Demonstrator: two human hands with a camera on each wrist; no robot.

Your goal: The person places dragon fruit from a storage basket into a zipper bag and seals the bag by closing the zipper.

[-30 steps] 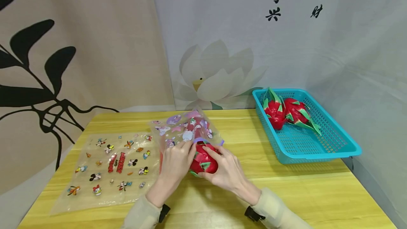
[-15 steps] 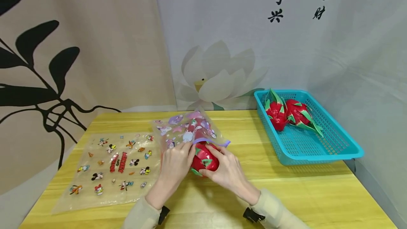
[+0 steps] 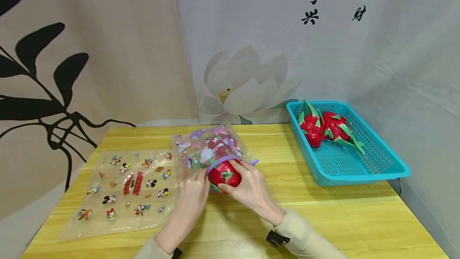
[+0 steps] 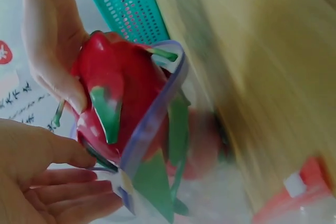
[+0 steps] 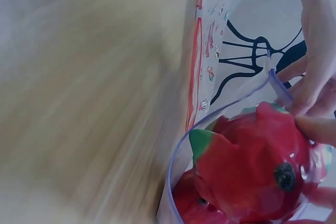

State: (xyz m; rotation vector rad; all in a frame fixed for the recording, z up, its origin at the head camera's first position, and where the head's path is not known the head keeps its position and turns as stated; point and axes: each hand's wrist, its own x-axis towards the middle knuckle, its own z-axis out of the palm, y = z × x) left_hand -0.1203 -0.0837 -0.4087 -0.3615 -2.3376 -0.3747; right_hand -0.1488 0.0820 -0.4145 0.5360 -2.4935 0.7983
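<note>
My right hand [image 3: 249,187] grips a red dragon fruit [image 3: 225,175] with green leaf tips. The fruit sits partly inside the mouth of a clear zip bag [image 3: 201,145] printed with purple and white cartoon figures. At the mouth's left side, my left hand [image 3: 192,195] pinches the bag's purple rim [image 4: 152,111] between thumb and fingers. Deeper in the bag lies another dragon fruit [image 5: 191,200], seen through the opening in the right wrist view. The fruit's leafy end is hidden inside the bag.
A second clear bag [image 3: 118,195] with cartoon prints lies flat on the wooden table [image 3: 323,219] at the left. At the right stands a blue basket [image 3: 377,177] holding two dragon fruits [image 3: 338,127]. A printed cloth [image 3: 143,51] hangs behind the table.
Both hands and the dragon fruit have shifted left. The fruit is further into the bag's mouth, and the purple rim, pulled by the left hand, now curves over its top and left side.
</note>
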